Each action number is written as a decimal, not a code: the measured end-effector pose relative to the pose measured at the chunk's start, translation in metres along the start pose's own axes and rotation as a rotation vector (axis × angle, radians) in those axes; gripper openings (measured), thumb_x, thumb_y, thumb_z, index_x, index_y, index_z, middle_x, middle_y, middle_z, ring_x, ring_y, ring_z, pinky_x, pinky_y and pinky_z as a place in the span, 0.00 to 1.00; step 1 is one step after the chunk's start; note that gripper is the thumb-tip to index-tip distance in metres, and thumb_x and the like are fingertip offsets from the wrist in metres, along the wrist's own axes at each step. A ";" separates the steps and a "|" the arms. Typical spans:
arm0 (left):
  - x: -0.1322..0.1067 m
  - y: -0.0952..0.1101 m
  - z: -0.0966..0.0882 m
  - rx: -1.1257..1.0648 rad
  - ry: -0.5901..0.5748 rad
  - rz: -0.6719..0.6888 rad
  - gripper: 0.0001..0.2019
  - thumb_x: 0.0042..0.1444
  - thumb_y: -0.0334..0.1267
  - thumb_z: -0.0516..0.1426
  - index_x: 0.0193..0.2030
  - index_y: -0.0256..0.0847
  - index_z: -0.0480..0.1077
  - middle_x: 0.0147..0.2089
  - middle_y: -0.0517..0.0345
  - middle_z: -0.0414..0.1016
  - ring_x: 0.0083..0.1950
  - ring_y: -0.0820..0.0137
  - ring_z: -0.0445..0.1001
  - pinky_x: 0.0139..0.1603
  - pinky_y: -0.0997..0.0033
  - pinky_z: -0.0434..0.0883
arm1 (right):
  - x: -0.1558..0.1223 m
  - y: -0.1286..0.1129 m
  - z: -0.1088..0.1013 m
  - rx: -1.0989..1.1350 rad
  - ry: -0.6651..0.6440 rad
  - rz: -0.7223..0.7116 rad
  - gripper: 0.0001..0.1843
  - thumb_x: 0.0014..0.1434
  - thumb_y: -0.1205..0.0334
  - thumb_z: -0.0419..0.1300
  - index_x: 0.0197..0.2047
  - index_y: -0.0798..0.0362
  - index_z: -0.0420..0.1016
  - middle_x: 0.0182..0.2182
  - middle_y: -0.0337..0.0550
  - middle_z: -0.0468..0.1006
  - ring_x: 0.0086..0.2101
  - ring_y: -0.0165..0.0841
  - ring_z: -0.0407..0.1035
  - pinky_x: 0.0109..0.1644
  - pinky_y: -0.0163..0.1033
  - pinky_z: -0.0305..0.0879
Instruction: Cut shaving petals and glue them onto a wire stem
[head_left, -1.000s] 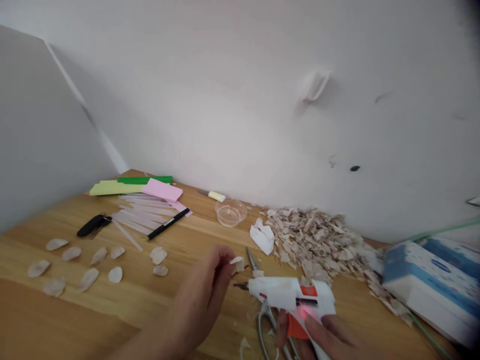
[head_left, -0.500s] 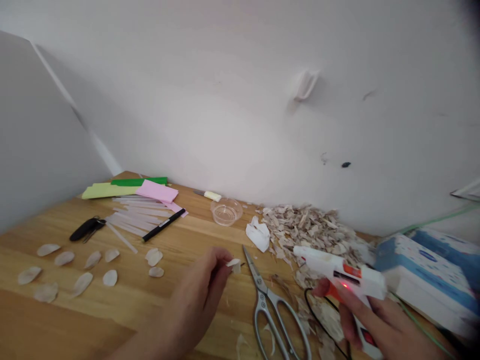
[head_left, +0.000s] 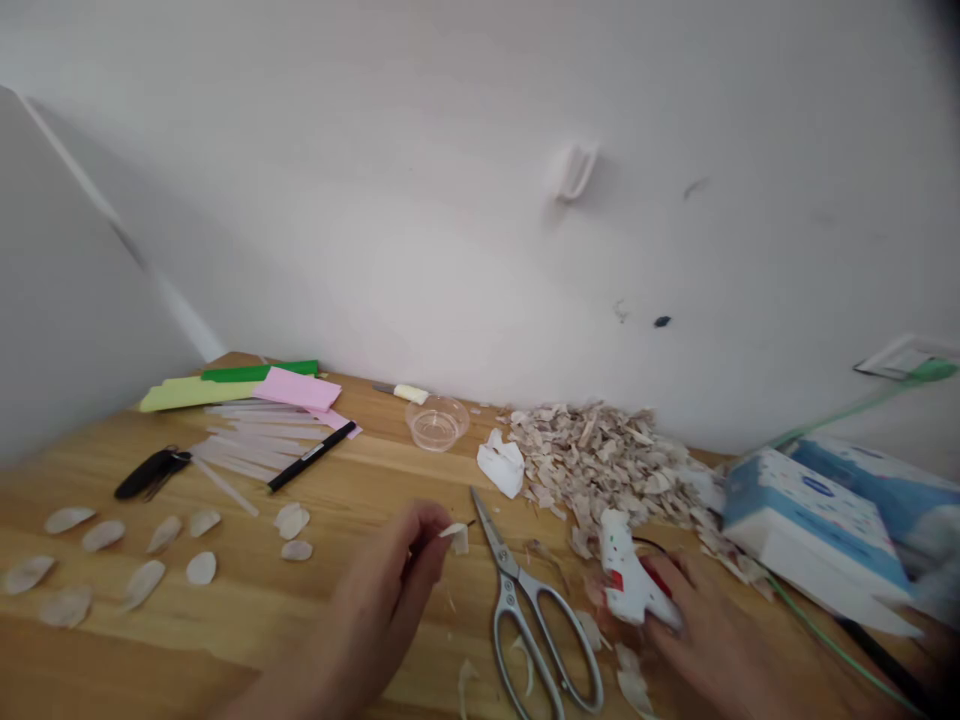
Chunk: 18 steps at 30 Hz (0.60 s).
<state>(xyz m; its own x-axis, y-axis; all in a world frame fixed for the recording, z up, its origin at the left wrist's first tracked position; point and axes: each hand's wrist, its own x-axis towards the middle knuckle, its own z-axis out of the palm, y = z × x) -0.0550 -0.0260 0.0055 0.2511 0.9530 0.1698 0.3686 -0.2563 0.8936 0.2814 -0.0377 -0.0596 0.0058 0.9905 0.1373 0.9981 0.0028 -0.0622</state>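
Observation:
My left hand (head_left: 401,590) is closed in a pinch, low in the middle of the head view. Between its thumb and fingertips is a small, pale petal-like piece (head_left: 459,538) with a thin dark tip. My right hand (head_left: 697,625) wraps around the handle of a white glue gun (head_left: 626,570), which is angled at the front of a heap of pale dried flakes (head_left: 600,450). Its nozzle cannot be made out. Grey scissors (head_left: 510,570) lie between my hands, blades slightly apart and pointing away from me.
Separate pale petals (head_left: 142,583) are spread at left. Behind them are a key fob (head_left: 146,472), translucent glue sticks (head_left: 255,440), a black pen (head_left: 311,457) and coloured paper (head_left: 296,388). A clear bowl (head_left: 436,425), crumpled tissue (head_left: 501,463) and tissue packs (head_left: 817,525) stand farther back.
My right hand has brought the glue gun down and leftward, turning it from lying sideways to pointing away. My left hand still pinches the petal-like piece. The view has swung slightly right.

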 end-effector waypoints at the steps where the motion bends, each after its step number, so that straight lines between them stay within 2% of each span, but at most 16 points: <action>1: 0.000 0.001 0.001 -0.006 -0.016 -0.005 0.09 0.63 0.43 0.44 0.36 0.44 0.61 0.28 0.64 0.61 0.29 0.73 0.62 0.31 0.75 0.62 | -0.002 0.004 0.003 -0.006 -0.003 -0.031 0.21 0.50 0.62 0.49 0.47 0.55 0.69 0.46 0.52 0.67 0.42 0.42 0.68 0.42 0.45 0.65; 4: 0.000 0.004 0.005 -0.027 -0.058 -0.015 0.10 0.63 0.43 0.44 0.36 0.44 0.61 0.28 0.64 0.61 0.29 0.73 0.62 0.31 0.75 0.62 | -0.008 0.008 0.006 0.010 -0.051 -0.082 0.21 0.47 0.64 0.52 0.46 0.55 0.70 0.46 0.52 0.68 0.45 0.43 0.66 0.47 0.45 0.65; 9: 0.000 0.004 0.008 -0.035 -0.101 -0.028 0.10 0.63 0.44 0.44 0.35 0.44 0.60 0.27 0.64 0.60 0.29 0.73 0.61 0.31 0.75 0.62 | -0.016 0.009 0.009 0.146 -0.112 -0.164 0.23 0.45 0.68 0.51 0.47 0.54 0.70 0.45 0.49 0.69 0.45 0.39 0.66 0.51 0.43 0.63; 11: 0.000 0.004 0.008 -0.037 -0.116 -0.033 0.10 0.63 0.44 0.44 0.36 0.44 0.60 0.27 0.64 0.61 0.29 0.73 0.62 0.31 0.74 0.62 | -0.016 0.012 0.010 0.163 -0.093 -0.133 0.26 0.43 0.68 0.50 0.47 0.56 0.69 0.46 0.50 0.69 0.48 0.41 0.65 0.53 0.45 0.61; 13: -0.001 0.004 0.008 -0.051 -0.124 -0.037 0.10 0.63 0.43 0.44 0.36 0.44 0.60 0.27 0.64 0.62 0.29 0.72 0.63 0.32 0.74 0.62 | -0.013 0.010 0.007 0.173 0.009 -0.049 0.25 0.42 0.66 0.51 0.46 0.58 0.68 0.45 0.53 0.69 0.48 0.44 0.63 0.54 0.51 0.60; 15: -0.001 0.004 0.009 -0.065 -0.126 -0.037 0.09 0.63 0.43 0.44 0.36 0.44 0.60 0.27 0.64 0.65 0.29 0.73 0.64 0.31 0.74 0.62 | -0.009 -0.004 0.000 0.236 0.162 0.026 0.22 0.44 0.62 0.51 0.44 0.58 0.67 0.43 0.54 0.70 0.47 0.47 0.63 0.52 0.54 0.59; 16: -0.001 0.005 0.010 -0.068 -0.124 -0.041 0.09 0.63 0.43 0.44 0.37 0.44 0.60 0.28 0.63 0.66 0.28 0.73 0.64 0.31 0.74 0.61 | -0.007 -0.016 -0.007 0.314 0.203 0.023 0.19 0.47 0.59 0.51 0.44 0.56 0.66 0.42 0.52 0.70 0.46 0.45 0.64 0.51 0.53 0.61; 18: 0.000 0.005 0.011 -0.069 -0.123 -0.052 0.09 0.63 0.44 0.44 0.37 0.44 0.60 0.29 0.63 0.70 0.28 0.73 0.64 0.30 0.74 0.61 | -0.006 -0.050 -0.023 0.517 0.202 0.000 0.12 0.55 0.57 0.50 0.41 0.52 0.63 0.39 0.46 0.71 0.42 0.38 0.67 0.45 0.44 0.65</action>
<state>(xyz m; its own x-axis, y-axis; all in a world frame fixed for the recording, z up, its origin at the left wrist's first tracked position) -0.0434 -0.0290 0.0049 0.3422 0.9367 0.0738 0.3229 -0.1910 0.9269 0.2330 -0.0465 -0.0346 0.0680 0.9445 0.3214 0.8380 0.1208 -0.5322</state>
